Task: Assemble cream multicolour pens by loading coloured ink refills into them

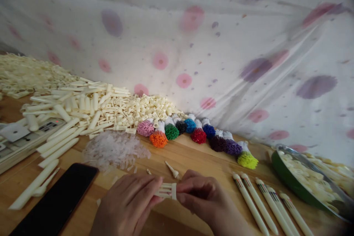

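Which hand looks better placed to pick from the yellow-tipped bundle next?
Probably the right hand: it is nearer the yellow-tipped bundle, while the left hand is farther off, holding the slotted cream piece. The right is at that piece's ringed end.

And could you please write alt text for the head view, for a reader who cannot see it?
A person's left hand and right hand hold a small slotted cream piece between them over a wooden table. Beyond lie heaps of cream plastic parts and a row of colour-tipped bundles; a black phone lies left, cream pens right.
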`<state>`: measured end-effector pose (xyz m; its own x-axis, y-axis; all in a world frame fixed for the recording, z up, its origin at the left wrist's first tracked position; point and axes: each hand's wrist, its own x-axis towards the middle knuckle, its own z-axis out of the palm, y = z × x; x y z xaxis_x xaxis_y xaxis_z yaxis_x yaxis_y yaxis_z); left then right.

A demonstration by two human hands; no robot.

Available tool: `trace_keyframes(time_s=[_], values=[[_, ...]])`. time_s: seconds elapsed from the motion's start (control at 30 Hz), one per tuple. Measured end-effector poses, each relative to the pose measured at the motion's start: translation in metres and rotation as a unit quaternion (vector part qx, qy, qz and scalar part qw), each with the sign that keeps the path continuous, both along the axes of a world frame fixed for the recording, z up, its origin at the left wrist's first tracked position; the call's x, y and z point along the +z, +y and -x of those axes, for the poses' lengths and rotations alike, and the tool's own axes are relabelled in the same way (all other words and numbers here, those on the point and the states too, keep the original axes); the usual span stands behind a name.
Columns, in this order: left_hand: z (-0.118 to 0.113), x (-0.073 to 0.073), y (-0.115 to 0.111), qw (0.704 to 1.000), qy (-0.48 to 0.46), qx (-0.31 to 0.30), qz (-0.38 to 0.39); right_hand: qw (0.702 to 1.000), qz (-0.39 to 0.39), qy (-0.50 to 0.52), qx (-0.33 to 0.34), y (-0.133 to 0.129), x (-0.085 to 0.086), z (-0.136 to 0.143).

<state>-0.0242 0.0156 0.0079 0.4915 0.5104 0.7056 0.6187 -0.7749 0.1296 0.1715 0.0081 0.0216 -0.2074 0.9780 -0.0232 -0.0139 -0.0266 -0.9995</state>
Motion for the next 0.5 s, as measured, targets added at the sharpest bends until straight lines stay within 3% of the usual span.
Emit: trace_keyframes(time_s=[0.27, 0.4, 0.5], values=[[0.001, -0.010, 0.003, 0.997, -0.017, 0.018, 0.080, 0.997, 0.075, -0.023, 0.018, 0.001, 0.019, -0.001], [0.000, -0.018, 0.005, 0.990, -0.068, 0.038, 0.116, 0.997, 0.049, -0.052, 0.006, 0.001, 0.022, -0.003], [0.001, -0.021, 0.007, 0.971, -0.111, 0.047, 0.207, 0.997, 0.024, -0.072, -0.005, 0.005, 0.019, -0.006]])
